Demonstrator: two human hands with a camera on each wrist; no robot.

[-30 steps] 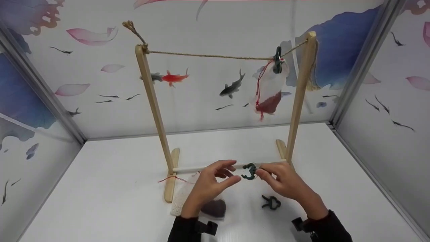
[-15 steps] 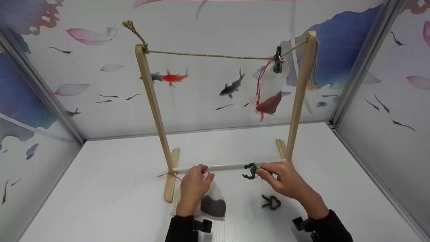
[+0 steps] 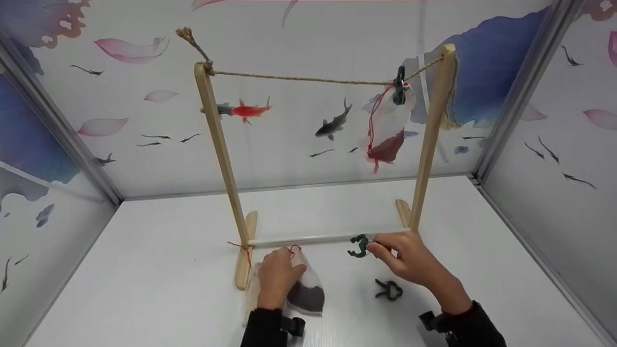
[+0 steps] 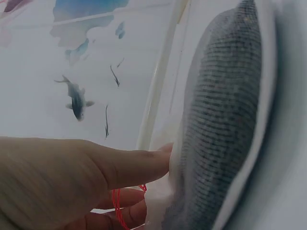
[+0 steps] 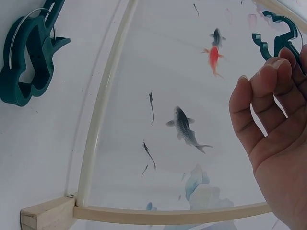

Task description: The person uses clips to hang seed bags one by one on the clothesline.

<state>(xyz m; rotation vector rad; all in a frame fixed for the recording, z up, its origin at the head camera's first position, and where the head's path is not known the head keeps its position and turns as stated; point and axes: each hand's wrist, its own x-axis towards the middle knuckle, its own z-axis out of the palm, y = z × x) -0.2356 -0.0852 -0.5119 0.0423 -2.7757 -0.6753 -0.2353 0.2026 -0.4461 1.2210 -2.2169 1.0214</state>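
My left hand (image 3: 277,277) is over the table, pinching the upper part of a sheer drawstring bag with dark contents (image 3: 308,296). In the left wrist view the thumb presses on the bag's fabric (image 4: 216,105), and a red cord (image 4: 116,203) hangs by the fingers. My right hand (image 3: 409,258) holds a green spring clip (image 5: 279,45) by its handles, its mouth spread wide. Another green clip (image 3: 385,289) lies on the table below that hand. Partly covered by my left hand and wrist, a second pale bag (image 3: 252,289) lies alongside.
A wooden frame (image 3: 219,140) stands ahead, with a rope (image 3: 299,78) strung between its posts. From the rope's right end hangs a bag with reddish contents (image 3: 388,144), held by a dark clip (image 3: 399,86). A white crossbar (image 3: 313,239) runs low between the posts.
My left hand has moved left and down from beside the clip to the dark-filled bag and taken hold of it. My right hand has stayed put with its clip.
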